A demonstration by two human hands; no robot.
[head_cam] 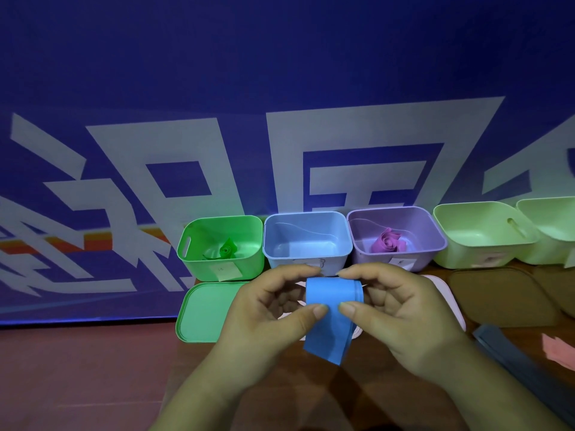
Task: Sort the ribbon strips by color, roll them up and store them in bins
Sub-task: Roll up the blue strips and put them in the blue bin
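Head view: a blue ribbon strip [329, 309] is held up at the middle of the frame, above the counter [280, 390]. It is pinched from 9 o'clock by the left hand [267, 303] and from 3 o'clock by the right hand [392, 303], with the thumb and curled fingers [319, 311] of each hand closed on it. Its upper part is wound into a loose roll, and its free tail hangs toward 6 o'clock. At 12 o'clock of the hands a blue bin [306, 214] is set. Just beside it, at 9 o'clock, stands a green bin [202, 269] in which a green roll [226, 248] lies, and at 3 o'clock a purple bin [392, 209] in which a purple roll [389, 242] lies. Farther toward 3 o'clock two pale green bins [479, 244] are lined up. A green lid [205, 309] is laid flat at 9 o'clock of the left hand, and a brown lid [497, 300] at 3 o'clock of the right hand. A grey strip [522, 365] and a pink strip [560, 353] are seen at 4 o'clock.
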